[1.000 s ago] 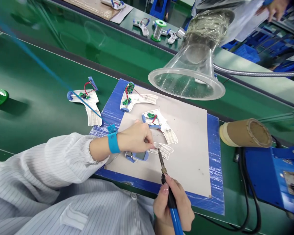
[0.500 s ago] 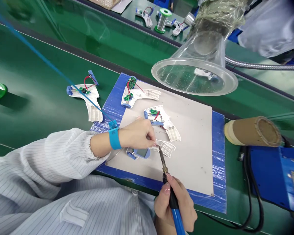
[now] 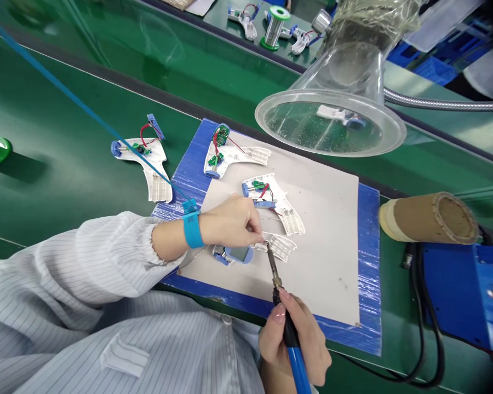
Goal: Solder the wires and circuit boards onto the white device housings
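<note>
A left hand [image 3: 230, 224], a blue wrist strap [image 3: 192, 230] around its wrist, pinches its fingertips together at the end of a white plastic housing [image 3: 280, 246] on a pale mat [image 3: 332, 273]; what they grip is too small to tell. The right hand [image 3: 292, 345] is clamped pen-style on a blue-handled soldering iron [image 3: 276, 273], angling the tip in just beside that pinch, a hold that keeps the hand back from the work. A blue-trimmed part [image 3: 238, 254] lies just below the left hand, and a wired housing [image 3: 273, 205] sits just above it. The mat's blue-taped board [image 3: 370, 262] runs under the right hand at its near edge, while open mat stretches right to the far taped edge. The clear funnel of a fume extractor [image 3: 332, 123] hangs past the mat's far edge, well above both hands.
</note>
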The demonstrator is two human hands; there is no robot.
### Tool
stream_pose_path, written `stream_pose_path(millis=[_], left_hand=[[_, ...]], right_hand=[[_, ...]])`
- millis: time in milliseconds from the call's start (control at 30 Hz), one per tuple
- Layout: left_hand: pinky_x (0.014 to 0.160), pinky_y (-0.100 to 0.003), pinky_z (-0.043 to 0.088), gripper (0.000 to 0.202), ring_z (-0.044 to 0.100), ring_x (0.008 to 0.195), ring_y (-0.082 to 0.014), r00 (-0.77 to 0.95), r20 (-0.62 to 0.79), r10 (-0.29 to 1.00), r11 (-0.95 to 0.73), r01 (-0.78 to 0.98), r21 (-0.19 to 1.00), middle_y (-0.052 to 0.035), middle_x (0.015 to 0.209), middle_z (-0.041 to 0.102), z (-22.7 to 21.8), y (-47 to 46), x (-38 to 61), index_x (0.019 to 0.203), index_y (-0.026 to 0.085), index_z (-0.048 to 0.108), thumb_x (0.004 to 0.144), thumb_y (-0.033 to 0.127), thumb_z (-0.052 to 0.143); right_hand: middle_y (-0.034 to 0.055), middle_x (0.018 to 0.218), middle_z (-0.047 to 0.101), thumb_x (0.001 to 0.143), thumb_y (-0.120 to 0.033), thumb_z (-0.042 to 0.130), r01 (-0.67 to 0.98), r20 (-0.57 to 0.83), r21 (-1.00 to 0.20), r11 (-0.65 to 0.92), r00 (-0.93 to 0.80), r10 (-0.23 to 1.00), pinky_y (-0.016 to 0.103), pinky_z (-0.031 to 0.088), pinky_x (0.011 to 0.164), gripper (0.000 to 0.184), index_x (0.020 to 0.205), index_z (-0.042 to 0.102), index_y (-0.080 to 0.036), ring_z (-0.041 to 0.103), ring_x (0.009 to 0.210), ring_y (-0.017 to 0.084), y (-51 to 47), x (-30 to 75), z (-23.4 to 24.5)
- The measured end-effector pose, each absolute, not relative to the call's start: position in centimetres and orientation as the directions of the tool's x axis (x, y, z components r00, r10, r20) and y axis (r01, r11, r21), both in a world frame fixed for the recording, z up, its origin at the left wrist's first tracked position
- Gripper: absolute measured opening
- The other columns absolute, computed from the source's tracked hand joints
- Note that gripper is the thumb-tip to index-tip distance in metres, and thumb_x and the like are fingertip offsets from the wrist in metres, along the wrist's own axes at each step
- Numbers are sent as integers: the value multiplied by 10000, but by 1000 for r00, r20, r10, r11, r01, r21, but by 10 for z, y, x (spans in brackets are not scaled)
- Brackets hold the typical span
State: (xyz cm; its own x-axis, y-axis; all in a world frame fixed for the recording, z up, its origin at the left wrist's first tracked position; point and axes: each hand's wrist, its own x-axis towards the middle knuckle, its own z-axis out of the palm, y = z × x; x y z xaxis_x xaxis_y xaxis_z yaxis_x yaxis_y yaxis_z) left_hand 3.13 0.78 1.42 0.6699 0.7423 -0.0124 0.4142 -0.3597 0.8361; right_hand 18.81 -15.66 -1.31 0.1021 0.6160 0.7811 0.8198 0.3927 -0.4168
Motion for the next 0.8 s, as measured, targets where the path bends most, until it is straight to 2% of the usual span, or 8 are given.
stream_pose_path(millis=[367,600,800], left_hand=[[712,-272,493,122,650,682,-155,658,-7,753,-343,403,849,-16,627,733,14,6,32,660,173,796,740,112,728],[740,-281,497,131,660,691,-158,644,14,765,-340,384,859,-18,637,739,11,4,32,659,177,791,745,114,716],[738,-269,485,137,662,687,-152,638,15,770,-327,374,868,-16,638,737,11,3,32,648,169,783,754,111,720]], right_hand=[[61,826,712,790,33,603,813,764,-437,385,110,635,289,563,595,427,1184,681,-113,679,711,171,-159,187,-10],[64,809,704,805,24,586,795,779,-464,392,155,608,262,531,545,381,1149,692,-102,651,656,145,-157,187,-12],[91,901,721,785,46,615,824,665,-497,272,160,729,278,589,660,373,1120,682,-103,692,775,177,-167,188,-4]])
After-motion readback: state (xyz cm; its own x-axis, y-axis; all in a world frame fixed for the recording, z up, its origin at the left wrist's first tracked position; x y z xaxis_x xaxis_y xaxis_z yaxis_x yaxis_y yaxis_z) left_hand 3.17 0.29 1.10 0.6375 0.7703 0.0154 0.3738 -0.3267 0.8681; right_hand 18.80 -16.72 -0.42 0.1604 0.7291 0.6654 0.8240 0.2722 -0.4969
